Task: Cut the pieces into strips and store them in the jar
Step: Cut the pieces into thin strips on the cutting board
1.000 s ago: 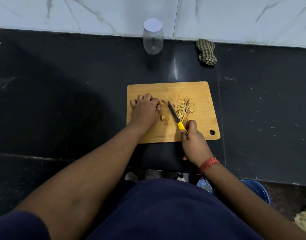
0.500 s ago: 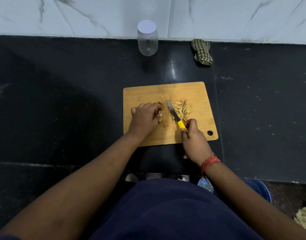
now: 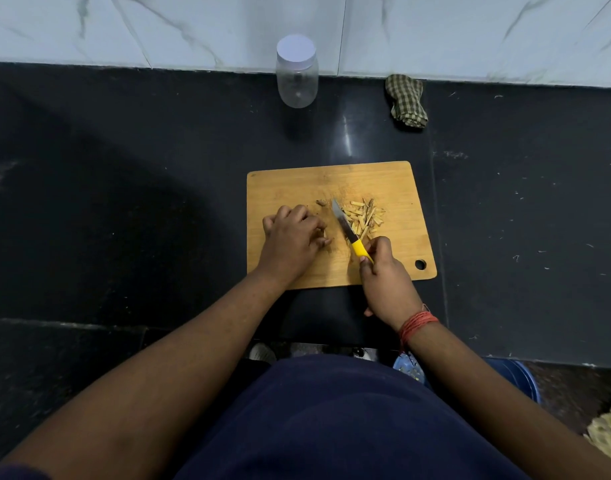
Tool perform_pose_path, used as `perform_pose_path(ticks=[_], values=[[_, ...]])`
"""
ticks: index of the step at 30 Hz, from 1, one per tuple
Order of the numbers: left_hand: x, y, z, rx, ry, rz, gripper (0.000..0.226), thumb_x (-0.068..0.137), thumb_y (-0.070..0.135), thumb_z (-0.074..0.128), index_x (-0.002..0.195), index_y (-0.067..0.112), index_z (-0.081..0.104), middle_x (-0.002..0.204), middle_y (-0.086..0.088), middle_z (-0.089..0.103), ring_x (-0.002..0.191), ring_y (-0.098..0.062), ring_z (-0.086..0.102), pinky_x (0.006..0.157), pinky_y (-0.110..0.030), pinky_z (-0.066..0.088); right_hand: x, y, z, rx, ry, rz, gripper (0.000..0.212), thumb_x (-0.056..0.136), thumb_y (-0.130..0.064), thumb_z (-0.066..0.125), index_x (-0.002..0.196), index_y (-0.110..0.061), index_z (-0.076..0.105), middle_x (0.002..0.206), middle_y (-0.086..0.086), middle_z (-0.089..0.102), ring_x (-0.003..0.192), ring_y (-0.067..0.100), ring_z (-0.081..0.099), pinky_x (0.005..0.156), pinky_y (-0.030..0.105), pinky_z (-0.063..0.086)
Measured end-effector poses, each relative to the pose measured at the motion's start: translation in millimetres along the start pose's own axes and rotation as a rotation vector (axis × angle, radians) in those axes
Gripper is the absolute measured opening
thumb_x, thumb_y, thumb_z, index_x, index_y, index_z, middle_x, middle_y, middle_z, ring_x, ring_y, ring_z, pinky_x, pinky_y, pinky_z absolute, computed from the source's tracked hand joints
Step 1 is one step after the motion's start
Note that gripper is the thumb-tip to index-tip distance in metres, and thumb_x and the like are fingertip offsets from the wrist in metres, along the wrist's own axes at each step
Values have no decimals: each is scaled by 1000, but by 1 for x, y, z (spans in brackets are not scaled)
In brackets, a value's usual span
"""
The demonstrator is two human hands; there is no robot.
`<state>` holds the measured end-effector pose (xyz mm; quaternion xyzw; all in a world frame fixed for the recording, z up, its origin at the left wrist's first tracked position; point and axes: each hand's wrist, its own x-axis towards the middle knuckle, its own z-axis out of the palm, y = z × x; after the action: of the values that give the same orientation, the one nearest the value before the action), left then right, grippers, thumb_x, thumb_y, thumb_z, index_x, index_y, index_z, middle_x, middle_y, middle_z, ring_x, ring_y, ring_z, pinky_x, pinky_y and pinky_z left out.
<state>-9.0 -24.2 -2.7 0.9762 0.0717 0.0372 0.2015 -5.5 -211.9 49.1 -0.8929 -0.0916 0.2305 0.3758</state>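
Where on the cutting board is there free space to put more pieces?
The far strip of the cutting board is bare, as is its right edge above the hole. The middle is crowded: left hand, knife, strips.

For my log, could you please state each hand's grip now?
Left hand: curled on a piece, barely visible.
Right hand: holding the yellow-handled knife.

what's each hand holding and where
Right hand grips the knife by its yellow handle. Left hand is curled on the board; anything under it is hidden.
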Motion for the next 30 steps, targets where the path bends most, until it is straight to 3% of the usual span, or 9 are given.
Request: perform_pose_path(ticks=[6,11,19,26,30], values=[[-2,-3,0,-4,-25,-28,32,92,47,64,119,30,67,118,10,56,116,-15,43,92,-36,25,0,2,0,-37,6,-13,7,104,-20,39,105,-17,33,81,12,60,48,27,58,39,39,50],[-2,-4,-1,5,-42,-34,32,93,48,62,119,30,66,119,9,56,117,-16,43,93,-37,25,-3,-1,1,0,-41,18,8,104,-20,38,106,-16,32,83,10,57,45,25,57,30,24,39],[-5,-7,1,68,-42,5,37,95,53,55,122,29,64,121,6,56,117,-18,44,95,-41,29,-6,-7,3,51,-93,52,10,103,-15,37,111,-14,32,86,9,54,45,26,58,29,22,37],[-6,-8,2,65,-26,9,34,94,45,61,124,28,64,122,7,58,118,-17,45,96,-41,28,-7,-6,3,96,-103,71,9,104,-15,38,111,-14,33,84,7,53,42,23,57,29,21,37],[-5,-9,1,42,-28,2,44,93,47,61,132,28,57,129,8,58,121,-17,45,97,-40,28,-8,-6,4,97,-115,73,11,103,-15,38,112,-15,33,84,7,53,46,24,58,30,22,39]])
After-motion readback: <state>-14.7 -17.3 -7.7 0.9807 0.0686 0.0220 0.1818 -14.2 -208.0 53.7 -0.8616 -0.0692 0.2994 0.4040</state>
